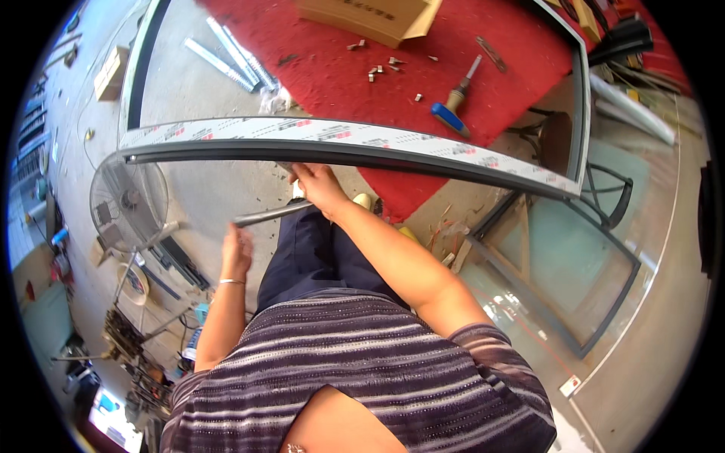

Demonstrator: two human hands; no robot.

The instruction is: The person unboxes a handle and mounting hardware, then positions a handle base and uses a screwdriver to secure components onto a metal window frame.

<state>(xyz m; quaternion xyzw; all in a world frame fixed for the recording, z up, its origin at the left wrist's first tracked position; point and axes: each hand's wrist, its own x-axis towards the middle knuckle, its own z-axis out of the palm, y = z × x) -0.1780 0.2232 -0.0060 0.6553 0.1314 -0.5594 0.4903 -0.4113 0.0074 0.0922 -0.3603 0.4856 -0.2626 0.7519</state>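
Note:
A long dark grey strip (272, 214), glossy along its length, runs between my two hands in front of my thighs. At its left end is my left hand (236, 253), slightly blurred, its fingers closed on the strip. My right hand (321, 189) is closed around the strip's other end, just under the near bar of a large rectangular frame (332, 134). That bar wears white protective film with red and grey print, and a black channel shows along its near edge. The right fingertips are close to the bar's underside; whether they touch it I cannot tell.
A red cloth (362, 83) beyond the bar carries a screwdriver with a blue handle end (451, 119), small metal pieces (375, 73) and a cardboard box (366, 19). Metal strips (226, 57) lie far left. A standing fan (128, 200) is left; glass panes (559, 249) and a dark frame lie right.

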